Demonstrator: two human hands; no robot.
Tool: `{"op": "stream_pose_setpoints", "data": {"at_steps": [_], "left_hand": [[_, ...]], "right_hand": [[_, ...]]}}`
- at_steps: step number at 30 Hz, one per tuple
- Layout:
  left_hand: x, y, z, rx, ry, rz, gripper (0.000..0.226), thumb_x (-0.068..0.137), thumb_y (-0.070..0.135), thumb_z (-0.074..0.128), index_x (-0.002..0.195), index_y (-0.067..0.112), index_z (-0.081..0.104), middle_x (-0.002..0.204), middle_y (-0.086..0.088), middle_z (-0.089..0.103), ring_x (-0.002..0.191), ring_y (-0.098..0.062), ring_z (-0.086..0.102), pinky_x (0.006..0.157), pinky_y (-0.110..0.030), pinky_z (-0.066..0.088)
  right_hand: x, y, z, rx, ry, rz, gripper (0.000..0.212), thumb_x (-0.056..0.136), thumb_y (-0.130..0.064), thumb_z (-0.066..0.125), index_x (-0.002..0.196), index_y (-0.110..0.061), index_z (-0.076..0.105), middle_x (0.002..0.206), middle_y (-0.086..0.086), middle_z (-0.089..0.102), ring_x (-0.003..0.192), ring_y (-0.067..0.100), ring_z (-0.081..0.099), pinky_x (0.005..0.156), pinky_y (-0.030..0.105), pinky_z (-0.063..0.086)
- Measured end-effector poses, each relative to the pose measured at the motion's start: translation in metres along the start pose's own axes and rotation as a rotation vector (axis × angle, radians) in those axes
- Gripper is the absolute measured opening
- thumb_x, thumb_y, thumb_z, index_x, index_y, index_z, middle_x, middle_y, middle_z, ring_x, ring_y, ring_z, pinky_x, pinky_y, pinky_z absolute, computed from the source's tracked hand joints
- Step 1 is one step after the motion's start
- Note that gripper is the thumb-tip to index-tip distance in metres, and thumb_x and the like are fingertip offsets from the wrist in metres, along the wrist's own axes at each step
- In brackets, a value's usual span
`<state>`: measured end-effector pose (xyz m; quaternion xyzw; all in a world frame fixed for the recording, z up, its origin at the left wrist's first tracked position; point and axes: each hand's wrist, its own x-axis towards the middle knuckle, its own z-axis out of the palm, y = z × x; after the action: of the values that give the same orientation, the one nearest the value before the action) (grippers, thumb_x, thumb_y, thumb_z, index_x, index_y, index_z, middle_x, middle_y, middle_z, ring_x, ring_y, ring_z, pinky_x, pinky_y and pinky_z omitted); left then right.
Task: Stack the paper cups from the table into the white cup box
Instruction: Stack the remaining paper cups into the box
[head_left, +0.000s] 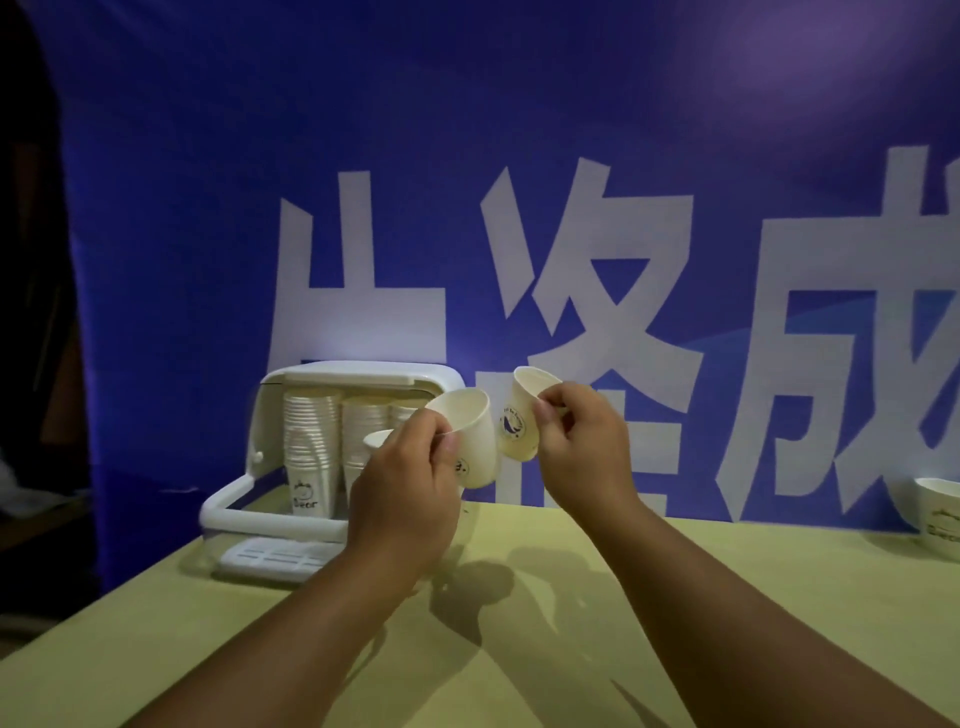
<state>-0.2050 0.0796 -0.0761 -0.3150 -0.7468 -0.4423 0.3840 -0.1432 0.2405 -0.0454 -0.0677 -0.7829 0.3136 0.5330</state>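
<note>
Filling white cup box (363, 370): stacked paper cups (311, 431).

Yellow table (545, 613): white cup box (270, 525) left, paper cup (937, 512) right.

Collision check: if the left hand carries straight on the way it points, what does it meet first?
Likely the cup stacks in the open white cup box, just beyond the left hand and its cup; depth unclear.

A blue banner (208, 208) hangs behind, bearing large white characters (358, 322).
</note>
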Motion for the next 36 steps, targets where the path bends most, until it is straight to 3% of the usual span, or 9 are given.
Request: {"op": "stream_pose_setpoints", "data": {"at_steps": [5,10,13,16,20,24,30,32,36], "left_hand": [[0.015,-0.013,-0.023,-0.098,0.163,-0.030,0.015,0.105,0.035,0.047,0.095,0.027,0.054,0.085,0.005,0.061,0.076,-0.011,0.059,0.059,-0.030,0.050],[0.021,-0.035,-0.036,0.006,0.199,-0.041,0.011,0.107,0.030,0.048,0.098,0.027,0.053,0.087,0.007,0.060,0.076,-0.012,0.059,0.057,-0.026,0.048],[0.022,-0.046,-0.038,0.118,0.106,-0.061,0.013,0.108,0.031,0.044,0.098,0.027,0.051,0.090,0.007,0.059,0.076,-0.014,0.057,0.056,-0.024,0.042],[0.021,-0.049,-0.039,0.208,0.015,-0.071,0.016,0.108,0.034,0.038,0.101,0.026,0.051,0.096,0.005,0.060,0.083,-0.018,0.058,0.061,-0.031,0.050],[0.029,-0.050,-0.047,0.377,-0.073,-0.042,0.017,0.109,0.033,0.033,0.097,0.028,0.045,0.096,0.006,0.057,0.084,-0.019,0.054,0.065,-0.036,0.049],[0.031,-0.052,-0.047,0.545,-0.223,-0.069,0.010,0.107,0.034,0.036,0.107,0.030,0.045,0.112,0.006,0.046,0.099,-0.016,0.045,0.075,-0.035,0.044],[0.021,-0.064,-0.036,0.322,-0.331,-0.075,0.022,0.105,0.040,0.038,0.121,0.031,0.050,0.121,0.009,0.054,0.111,-0.014,0.051,0.093,-0.038,0.051],[0.020,-0.063,-0.036,0.251,-0.299,-0.102,0.033,0.105,0.040,0.044,0.137,0.032,0.044,0.131,0.007,0.056,0.117,-0.015,0.052,0.097,-0.043,0.052],[0.018,-0.052,-0.038,0.161,-0.250,-0.109,0.071,0.102,0.035,0.053,0.153,0.044,0.004,0.145,0.000,0.053,0.123,-0.025,0.056,0.096,-0.054,0.053]], "right_hand": [[0.018,-0.030,0.021,0.130,0.100,0.058,0.010,0.098,-0.030,0.059,0.102,-0.023,0.063,0.101,-0.005,0.062,0.092,0.009,0.061,0.063,0.009,0.045],[0.018,-0.044,0.038,0.227,0.119,0.136,0.008,0.097,-0.030,0.060,0.102,-0.024,0.063,0.103,-0.005,0.063,0.093,0.012,0.062,0.065,0.011,0.048],[0.012,-0.044,0.043,0.210,0.077,0.112,0.002,0.097,-0.028,0.061,0.099,-0.027,0.061,0.102,-0.007,0.062,0.092,0.010,0.060,0.064,0.008,0.044],[0.011,-0.042,0.040,0.199,0.043,0.085,0.002,0.098,-0.027,0.060,0.100,-0.029,0.060,0.102,-0.007,0.062,0.092,0.010,0.059,0.066,0.008,0.044],[0.011,-0.041,0.039,0.178,0.001,0.080,0.003,0.099,-0.028,0.058,0.100,-0.030,0.059,0.103,-0.005,0.062,0.095,0.013,0.059,0.066,0.009,0.043],[0.010,-0.043,0.045,0.168,-0.019,0.082,0.005,0.098,-0.027,0.059,0.101,-0.030,0.058,0.106,-0.006,0.059,0.101,0.016,0.057,0.075,0.018,0.050],[0.007,-0.055,0.047,0.153,-0.010,0.037,0.005,0.097,-0.025,0.061,0.097,-0.029,0.059,0.120,-0.013,0.048,0.109,0.008,0.051,0.069,0.003,0.033],[0.004,-0.058,0.050,0.149,-0.039,0.021,0.007,0.097,-0.024,0.061,0.096,-0.031,0.058,0.128,-0.011,0.049,0.110,0.006,0.048,0.071,0.003,0.030],[0.000,-0.061,0.057,0.067,-0.105,-0.048,0.005,0.098,-0.025,0.060,0.101,-0.024,0.065,0.120,-0.012,0.054,0.102,0.000,0.044,0.067,0.000,0.029]]}}
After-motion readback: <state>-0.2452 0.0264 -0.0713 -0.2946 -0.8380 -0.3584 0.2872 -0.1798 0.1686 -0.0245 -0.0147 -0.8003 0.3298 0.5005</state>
